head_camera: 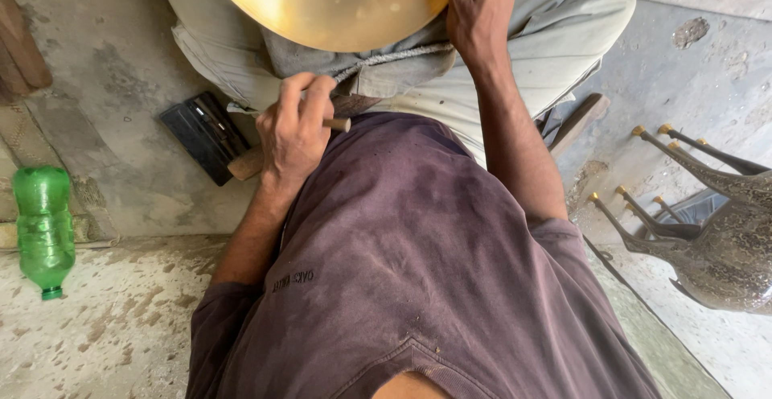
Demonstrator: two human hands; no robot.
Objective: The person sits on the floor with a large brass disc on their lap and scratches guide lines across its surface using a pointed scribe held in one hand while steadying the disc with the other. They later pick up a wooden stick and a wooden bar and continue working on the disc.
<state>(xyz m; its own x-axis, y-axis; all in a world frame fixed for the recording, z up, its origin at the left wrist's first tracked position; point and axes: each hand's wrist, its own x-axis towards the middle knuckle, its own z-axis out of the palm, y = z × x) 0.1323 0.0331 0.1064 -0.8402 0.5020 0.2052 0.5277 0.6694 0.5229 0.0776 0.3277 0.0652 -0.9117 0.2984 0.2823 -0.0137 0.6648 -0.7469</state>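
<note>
Both of our hands are busy above our lap. Our left hand (293, 129) is curled shut around a wooden handle (336, 124), whose tip pokes out past the knuckles. Our right hand (481, 9) grips the edge of a brass bowl (330, 1); its fingers run out of view, so we cannot tell how tightly they close. We sit on a stained, dusty concrete floor (112, 327). That bowl rests on a grey cloth (386, 65) over our knees, just above the left hand and touching the right. A green plastic bottle (44, 226) lies well off beside our left arm, a black block (205, 135) sits near the left hand, and ornate metal pieces with gold tips (708, 230) stand beyond our right arm.
</note>
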